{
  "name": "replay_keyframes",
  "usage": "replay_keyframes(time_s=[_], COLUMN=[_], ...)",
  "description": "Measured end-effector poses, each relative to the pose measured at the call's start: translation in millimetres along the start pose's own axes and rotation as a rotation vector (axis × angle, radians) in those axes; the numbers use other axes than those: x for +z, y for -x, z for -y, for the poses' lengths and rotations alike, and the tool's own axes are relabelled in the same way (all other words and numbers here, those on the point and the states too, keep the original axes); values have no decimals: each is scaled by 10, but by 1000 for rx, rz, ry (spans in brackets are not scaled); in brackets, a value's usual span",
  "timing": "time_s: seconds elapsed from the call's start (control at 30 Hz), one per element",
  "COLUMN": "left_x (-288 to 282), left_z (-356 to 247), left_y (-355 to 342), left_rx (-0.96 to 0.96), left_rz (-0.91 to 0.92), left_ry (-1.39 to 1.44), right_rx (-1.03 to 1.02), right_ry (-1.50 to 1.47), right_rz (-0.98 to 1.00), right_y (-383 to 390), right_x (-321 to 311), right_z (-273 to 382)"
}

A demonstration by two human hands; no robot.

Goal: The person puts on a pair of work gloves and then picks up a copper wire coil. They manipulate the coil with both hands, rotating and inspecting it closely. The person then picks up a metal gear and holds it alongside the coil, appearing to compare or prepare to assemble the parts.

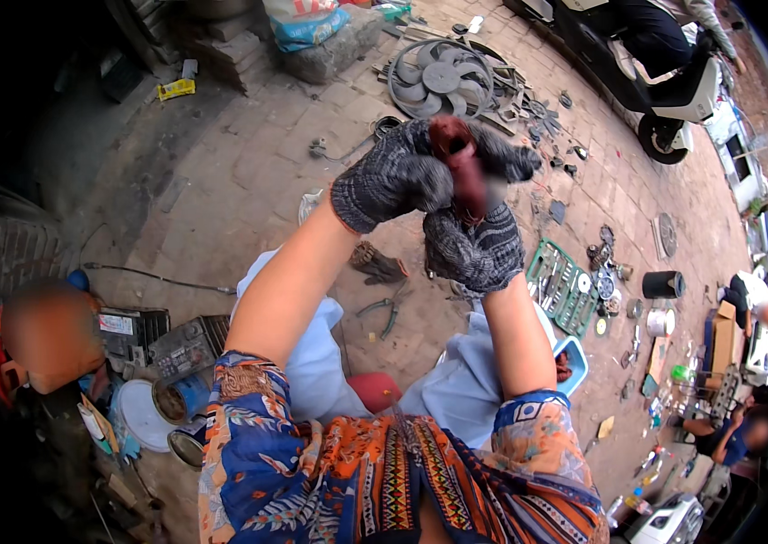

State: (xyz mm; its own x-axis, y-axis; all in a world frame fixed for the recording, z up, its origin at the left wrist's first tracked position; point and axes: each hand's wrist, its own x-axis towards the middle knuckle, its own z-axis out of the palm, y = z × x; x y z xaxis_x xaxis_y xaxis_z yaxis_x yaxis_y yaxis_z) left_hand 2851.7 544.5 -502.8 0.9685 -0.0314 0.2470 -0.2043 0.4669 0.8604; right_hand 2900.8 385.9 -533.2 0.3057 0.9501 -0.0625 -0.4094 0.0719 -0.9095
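Both my hands wear dark grey knit gloves and are raised in front of me, closed on one dark red hollow piece [467, 177]. A dark opening shows near its upper end; its exact kind is unclear. My left hand [391, 174] wraps its upper part, thumb in front and fingers showing past its right side. My right hand [477, 247] grips below, fingers curled at the lower end, which is partly hidden and blurred. Under my hands, on the brick ground, lie green-handled pliers [390, 313] and a brown-and-grey glove [376, 264].
A green tool case [568, 288] lies open at my right, near a blue tray [574, 355] holding dark red pieces. Ahead are a round fan [441, 78] and scattered metal parts. Old batteries [186, 348] and cans stand left. A scooter [665, 100] with a rider is far right.
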Motion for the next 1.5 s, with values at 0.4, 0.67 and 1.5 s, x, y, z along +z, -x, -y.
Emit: replay_keyframes(time_s=[0.4, 0.67, 1.5], left_x=[243, 196, 329], left_z=[-14, 49, -129], left_y=[-96, -158, -46], left_rx=[93, 79, -29], left_rz=[-46, -42, 155], left_ry=[231, 455, 10], right_rx=[-20, -377, -229], right_ry=[-1032, 80, -496], right_rz=[74, -198, -58], right_y=[-51, -45, 50], right_x=[160, 49, -324], right_z=[438, 498, -32])
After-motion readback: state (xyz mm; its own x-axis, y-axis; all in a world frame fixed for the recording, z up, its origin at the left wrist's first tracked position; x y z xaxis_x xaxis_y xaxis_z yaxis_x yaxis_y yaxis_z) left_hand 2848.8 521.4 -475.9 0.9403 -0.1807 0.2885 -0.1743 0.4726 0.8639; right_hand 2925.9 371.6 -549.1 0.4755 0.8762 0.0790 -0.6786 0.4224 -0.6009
